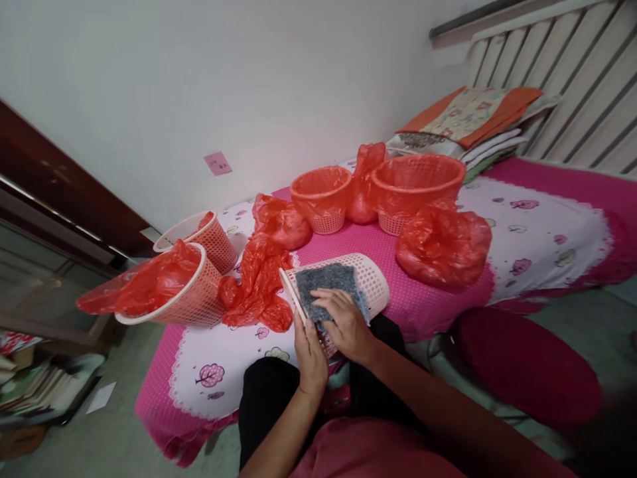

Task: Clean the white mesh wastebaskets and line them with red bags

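Note:
A pale pink plastic basket (374, 282) with a perforated wall lies on its side at the bed's edge, its mouth to the left, close above my lap. My left hand (310, 355) grips its rim from the near side, thumb and fingers around the edge. Spread over the upper wall is a dark grey cloth (326, 279). My right hand (348, 325) presses this cloth against the basket with bent fingers. The fingertips rest on the cloth, and part of the lower wall is hidden behind the hand.
Red plastic bags (261, 282) lie around the basket, with another bag (442, 245) at right. Two bag-lined baskets (321, 202) stand behind; two more baskets (206, 299) tilt at left. Folded bedding (478, 119) sits by the radiator (562, 73). A round stool (527, 365) is at right.

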### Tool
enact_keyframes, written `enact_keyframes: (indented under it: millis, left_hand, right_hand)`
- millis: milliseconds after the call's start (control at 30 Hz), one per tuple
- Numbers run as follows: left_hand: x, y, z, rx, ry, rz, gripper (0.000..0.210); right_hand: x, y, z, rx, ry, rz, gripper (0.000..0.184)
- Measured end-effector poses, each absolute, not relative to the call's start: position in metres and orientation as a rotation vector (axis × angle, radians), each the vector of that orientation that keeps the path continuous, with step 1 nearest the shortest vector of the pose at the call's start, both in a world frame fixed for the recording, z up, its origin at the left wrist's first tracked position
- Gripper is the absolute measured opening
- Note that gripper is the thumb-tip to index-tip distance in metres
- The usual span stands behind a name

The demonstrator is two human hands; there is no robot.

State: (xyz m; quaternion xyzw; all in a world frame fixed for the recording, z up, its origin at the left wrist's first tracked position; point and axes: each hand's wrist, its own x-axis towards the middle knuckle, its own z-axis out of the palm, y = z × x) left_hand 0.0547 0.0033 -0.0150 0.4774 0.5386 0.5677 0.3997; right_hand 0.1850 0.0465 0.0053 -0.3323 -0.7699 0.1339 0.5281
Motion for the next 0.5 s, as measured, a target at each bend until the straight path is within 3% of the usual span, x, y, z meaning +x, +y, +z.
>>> enact_keyframes:
  millis: [500]
  left_hand:
    - [0.06, -0.007, -0.033, 1.304, 1.583, 1.535, 0.069]
  right_hand:
    - [0.182, 0.094, 0.022, -0.856, -2.013, 0.264, 0.039]
